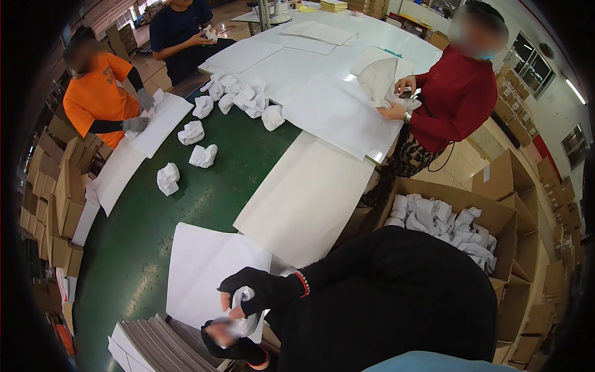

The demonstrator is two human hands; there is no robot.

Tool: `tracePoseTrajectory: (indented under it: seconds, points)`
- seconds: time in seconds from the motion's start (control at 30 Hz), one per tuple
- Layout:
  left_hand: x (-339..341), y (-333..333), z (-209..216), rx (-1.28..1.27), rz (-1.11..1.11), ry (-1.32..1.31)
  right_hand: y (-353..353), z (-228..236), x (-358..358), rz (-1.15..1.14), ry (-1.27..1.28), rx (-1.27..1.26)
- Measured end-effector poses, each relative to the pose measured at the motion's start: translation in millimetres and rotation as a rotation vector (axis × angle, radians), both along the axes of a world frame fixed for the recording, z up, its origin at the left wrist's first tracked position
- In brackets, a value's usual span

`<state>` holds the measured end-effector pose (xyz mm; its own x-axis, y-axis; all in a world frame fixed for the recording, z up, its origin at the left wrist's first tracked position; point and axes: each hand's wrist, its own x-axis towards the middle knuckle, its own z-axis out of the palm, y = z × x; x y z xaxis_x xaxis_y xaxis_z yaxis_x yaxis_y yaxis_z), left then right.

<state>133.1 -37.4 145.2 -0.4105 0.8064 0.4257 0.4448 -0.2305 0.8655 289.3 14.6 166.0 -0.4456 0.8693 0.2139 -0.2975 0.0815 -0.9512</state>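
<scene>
A crumpled white paper bundle point(246, 319) is between my hands, above a stack of white paper sheets point(204, 260) at the near edge of the table. My right hand point(263, 294), in a black fingerless covering with a red-and-white bracelet at the wrist, is closed over the bundle from above. Below it, my left hand point(223, 335) grips the lower side of the bundle, its fingertips smeared by motion. What is inside the paper, if anything, is hidden.
Several crumpled white bundles point(203, 156) lie on the green tabletop point(223, 192). An open carton point(496, 214) of similar bundles stands at right. Grey dividers point(161, 341) sit near my hands. People in orange point(99, 93), dark blue point(180, 28) and red point(462, 87) work around the table.
</scene>
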Motion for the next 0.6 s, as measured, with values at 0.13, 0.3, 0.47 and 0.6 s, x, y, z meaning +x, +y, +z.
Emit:
tracePoseTrajectory:
  seconds: [0.13, 0.3, 0.47, 0.6]
  points:
    - [6.4, -2.9, 13.6, -0.017, -0.248, -0.118, 2.2, -12.3, -4.5, 0.042, 0.013, 0.004]
    - [6.0, -5.1, 10.3, -0.153, -0.189, -0.126, -1.5, -22.1, -10.5, 0.066, 0.027, -0.086]
    - [11.6, -5.5, 10.9, -0.119, -0.311, -0.217, -3.3, -5.8, -19.5, 0.082, 0.153, -0.164]
    - [8.6, -0.7, 3.5, -0.152, -0.363, -0.327, -5.9, -9.2, -25.8, 0.020, 0.213, -0.168]
